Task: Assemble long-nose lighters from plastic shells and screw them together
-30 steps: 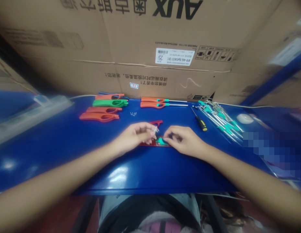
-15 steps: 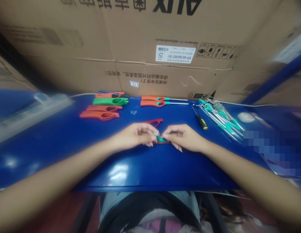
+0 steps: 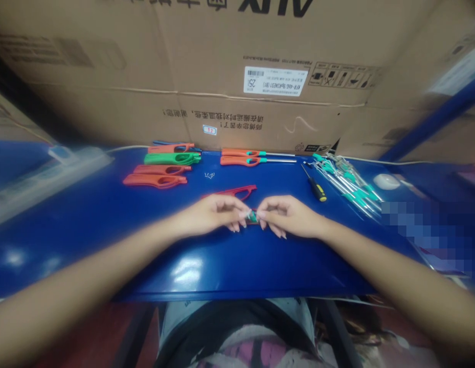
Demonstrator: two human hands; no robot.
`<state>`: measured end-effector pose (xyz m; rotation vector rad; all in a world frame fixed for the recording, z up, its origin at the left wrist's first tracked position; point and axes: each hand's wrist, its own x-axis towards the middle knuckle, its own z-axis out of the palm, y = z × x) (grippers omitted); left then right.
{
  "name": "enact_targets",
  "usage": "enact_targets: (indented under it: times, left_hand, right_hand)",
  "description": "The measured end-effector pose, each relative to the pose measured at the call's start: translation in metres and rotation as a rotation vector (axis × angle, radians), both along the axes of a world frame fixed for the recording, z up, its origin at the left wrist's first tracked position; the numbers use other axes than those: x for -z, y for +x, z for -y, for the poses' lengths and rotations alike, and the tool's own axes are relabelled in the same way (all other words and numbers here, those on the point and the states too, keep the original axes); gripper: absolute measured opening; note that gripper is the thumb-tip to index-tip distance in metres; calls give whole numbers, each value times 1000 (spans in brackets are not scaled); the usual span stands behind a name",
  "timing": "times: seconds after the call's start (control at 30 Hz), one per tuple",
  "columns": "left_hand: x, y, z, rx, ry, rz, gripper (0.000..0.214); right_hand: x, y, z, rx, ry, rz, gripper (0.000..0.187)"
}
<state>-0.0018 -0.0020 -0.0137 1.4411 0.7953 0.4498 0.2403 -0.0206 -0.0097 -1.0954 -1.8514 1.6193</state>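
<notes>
A glossy blue tabletop (image 3: 107, 230) fronts a brown cardboard box (image 3: 183, 76). At its middle, left hand (image 3: 216, 215) and right hand (image 3: 287, 214) each pinch fingertips tight on one small teal plastic piece (image 3: 253, 216), near a red plastic handle shell (image 3: 233, 192).

Small teal part (image 3: 253, 216) — tiny, with a pale bit at its left end, too blurred to resolve further. It's pinched from both sides, fingers of the left hand (image 3: 218, 214) and right hand (image 3: 285, 214) meeting on it, low over the desk (image 3: 237, 266). A red sliver shows right under it. Just behind the knuckles lies a red lighter shell (image 3: 232, 192) — long, thin, flat on the desk, slightly slanted, loop end to the right.
</notes>
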Motion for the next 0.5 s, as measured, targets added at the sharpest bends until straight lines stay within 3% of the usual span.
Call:
enact_targets:
  times: [0.5]
  left_hand:
    - [0,2,2,44,49,-39,29]
  right_hand:
    - [5,-2,0,-2,17,33,38]
